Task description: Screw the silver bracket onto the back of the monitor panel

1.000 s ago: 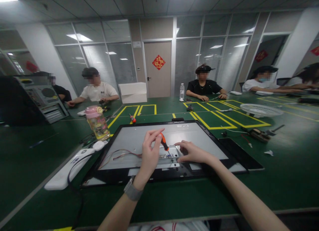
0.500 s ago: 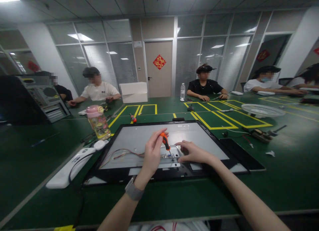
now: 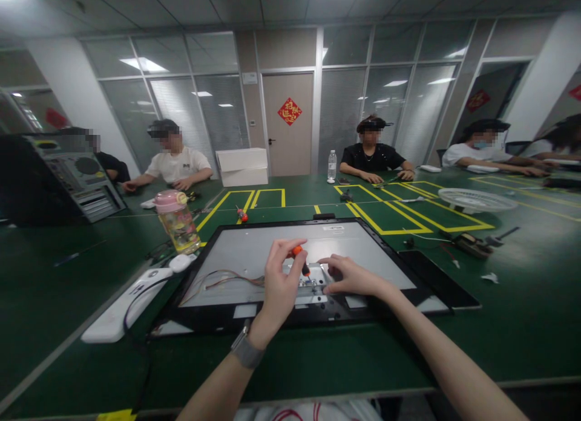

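My left hand (image 3: 282, 274) is closed around the orange-and-black handle of a screwdriver (image 3: 305, 268), fingers and thumb at its top. The screwdriver leans slightly, its shaft pointing down at a small metal bracket or board (image 3: 313, 288) on the back of a flat display panel (image 3: 254, 251). My right hand (image 3: 347, 276) rests at the right edge of that part, thumb and index finger apart on either side of a corner; whether it pinches anything is hard to see. Thin coloured wires (image 3: 231, 277) run left from the part across the panel's grey back.
Left of the panel lie a white power strip (image 3: 122, 312) with a black cable and a pink-lidded bottle (image 3: 177, 221). A black slab (image 3: 438, 279) lies to the right, near a hand tool (image 3: 476, 242). Another screwdriver (image 3: 242, 215) is beyond the panel. Several people sit across the table.
My left fingers have shifted on the screwdriver's handle, the thumb now lower across it and the fingers curled over its top. My right hand stays in place.
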`<move>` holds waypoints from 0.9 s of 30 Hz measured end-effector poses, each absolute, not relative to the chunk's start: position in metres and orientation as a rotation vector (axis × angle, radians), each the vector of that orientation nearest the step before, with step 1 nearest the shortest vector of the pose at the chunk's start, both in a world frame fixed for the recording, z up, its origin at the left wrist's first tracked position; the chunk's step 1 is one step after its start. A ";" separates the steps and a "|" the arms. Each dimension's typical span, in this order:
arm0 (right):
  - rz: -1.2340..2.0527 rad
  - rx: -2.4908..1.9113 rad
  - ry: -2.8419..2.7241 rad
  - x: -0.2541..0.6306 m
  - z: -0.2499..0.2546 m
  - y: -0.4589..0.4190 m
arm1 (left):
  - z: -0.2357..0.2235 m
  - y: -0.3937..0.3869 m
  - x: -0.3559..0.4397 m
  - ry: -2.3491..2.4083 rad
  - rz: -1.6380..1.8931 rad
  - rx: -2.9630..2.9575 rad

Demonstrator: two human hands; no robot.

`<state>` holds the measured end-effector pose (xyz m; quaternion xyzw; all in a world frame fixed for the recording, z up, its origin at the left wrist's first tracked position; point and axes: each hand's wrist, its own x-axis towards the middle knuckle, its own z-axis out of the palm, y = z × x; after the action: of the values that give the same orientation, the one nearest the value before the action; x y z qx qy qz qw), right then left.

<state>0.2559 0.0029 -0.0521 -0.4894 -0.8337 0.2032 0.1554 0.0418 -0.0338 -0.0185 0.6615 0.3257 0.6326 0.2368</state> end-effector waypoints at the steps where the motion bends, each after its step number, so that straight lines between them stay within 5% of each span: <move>1: 0.584 -1.400 -2.386 0.256 -0.052 0.003 | -0.018 -0.034 0.042 0.912 1.742 1.817; 27: 0.596 -1.407 -2.385 0.256 -0.050 0.002 | -0.010 -0.027 0.035 0.857 1.691 1.744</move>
<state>0.2562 0.0021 -0.0505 -0.4908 -0.8320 0.2079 0.1539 0.0353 -0.0275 -0.0097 0.6501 0.3196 0.6303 0.2792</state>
